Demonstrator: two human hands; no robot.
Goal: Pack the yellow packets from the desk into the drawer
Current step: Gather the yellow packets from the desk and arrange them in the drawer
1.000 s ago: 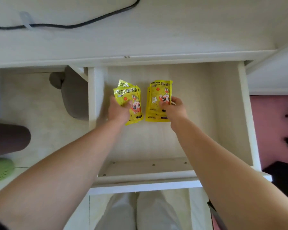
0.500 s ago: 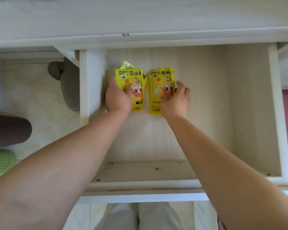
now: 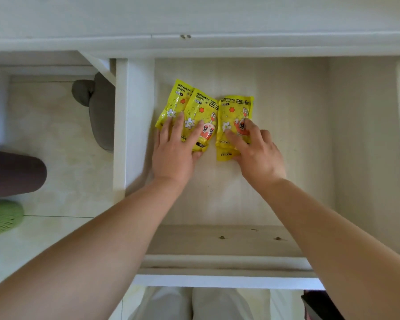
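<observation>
The white drawer [image 3: 134, 125] stands pulled out under the desk top [image 3: 194, 15]. Two small stacks of yellow hand-warmer packets lie on its floor near the back left. My left hand [image 3: 173, 155] rests on the left stack [image 3: 201, 105], which is fanned out, with fingers spread over it and the thumb tucked at its lower edge. My right hand [image 3: 259, 155] covers the lower half of the right stack [image 3: 236, 107], fingers on top. The two stacks sit side by side, almost touching.
The drawer floor [image 3: 291, 158] to the right of the packets and in front of them is bare wood. A grey object [image 3: 99, 112], a dark shape [image 3: 12, 174] and a green item [image 3: 0, 218] lie on the floor at left. My knees [image 3: 194, 303] are below the drawer front [image 3: 224, 280].
Both hands have lowered the packets onto the drawer floor and now lie flatter on them. The left stack has fanned out. The view has moved closer to the drawer.
</observation>
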